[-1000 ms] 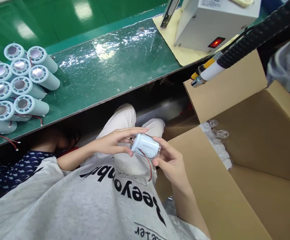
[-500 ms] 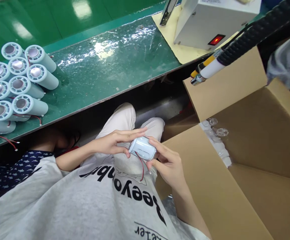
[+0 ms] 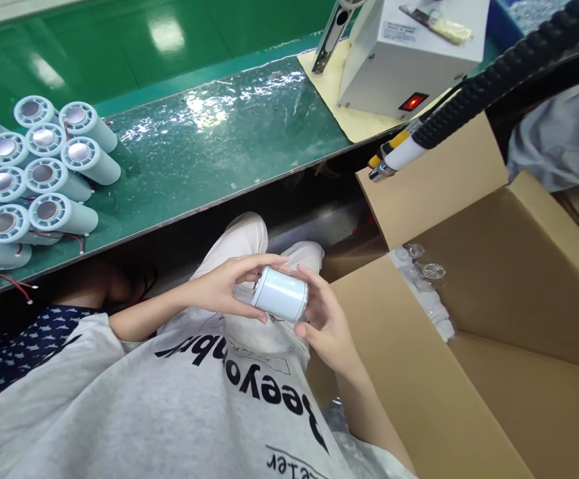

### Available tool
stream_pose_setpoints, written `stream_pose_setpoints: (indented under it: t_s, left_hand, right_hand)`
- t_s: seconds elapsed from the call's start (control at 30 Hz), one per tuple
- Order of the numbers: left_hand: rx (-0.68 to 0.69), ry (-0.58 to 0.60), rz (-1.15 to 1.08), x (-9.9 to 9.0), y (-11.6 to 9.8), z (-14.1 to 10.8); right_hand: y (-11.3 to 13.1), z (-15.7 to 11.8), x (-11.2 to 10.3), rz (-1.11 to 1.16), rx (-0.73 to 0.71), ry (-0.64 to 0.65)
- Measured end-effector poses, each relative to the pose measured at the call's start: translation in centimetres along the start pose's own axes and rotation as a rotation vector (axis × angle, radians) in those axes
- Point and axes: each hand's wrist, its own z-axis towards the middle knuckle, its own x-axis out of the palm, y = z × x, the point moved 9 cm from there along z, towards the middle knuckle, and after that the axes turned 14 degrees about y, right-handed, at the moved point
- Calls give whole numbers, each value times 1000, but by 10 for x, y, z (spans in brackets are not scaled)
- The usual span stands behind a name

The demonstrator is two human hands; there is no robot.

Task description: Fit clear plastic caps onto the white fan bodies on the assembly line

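Note:
Above my lap, a glossy light-blue cylinder (image 3: 282,293) lies on its side between my two hands. My left hand (image 3: 229,286) wraps its left end, with the thumb below and the fingers along the top. Curved around the right end is my right hand (image 3: 326,316), its fingertips at the upper edge and its thumb near the lower one. No wires show on the side facing me. On the bench to the left stand several similar light-blue cylinders (image 3: 44,174) with round silver discs in their ends and thin red wires.
A green bench (image 3: 209,146) runs across in front of me. On it sits a white box-shaped device (image 3: 393,66) with a lit red switch. A black corrugated hose (image 3: 493,80) hangs at the right, above an open cardboard box (image 3: 468,319) holding clear plastic pieces (image 3: 421,276). Another person's sleeve (image 3: 553,140) is beyond.
The cylinder has been turned in my hands, so its red wires and slotted side no longer show. My right thumb and fingers are spread wider. The view has shifted slightly.

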Motion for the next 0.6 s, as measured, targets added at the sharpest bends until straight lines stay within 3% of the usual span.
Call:
stream_pose_setpoints:
  t_s: [0.2, 0.37, 0.47, 0.53, 0.6]
  left_hand:
    - [-7, -31, 65, -8, -5, -3]
    - [-220, 22, -131, -1, 19, 3]
    - [-381, 38, -206, 3, 30, 6]
    - [-513, -21, -85, -15, 28, 1]
    - [-599, -153, 202, -57, 11, -3]
  right_hand:
    - [9, 2, -4, -111, -88, -41]
    - [20, 4, -4, -319, -226, -63]
    - [24, 11, 7, -488, -268, 10]
    - [21, 13, 4, -579, -248, 75]
    - [15, 7, -31, -637, -160, 13]
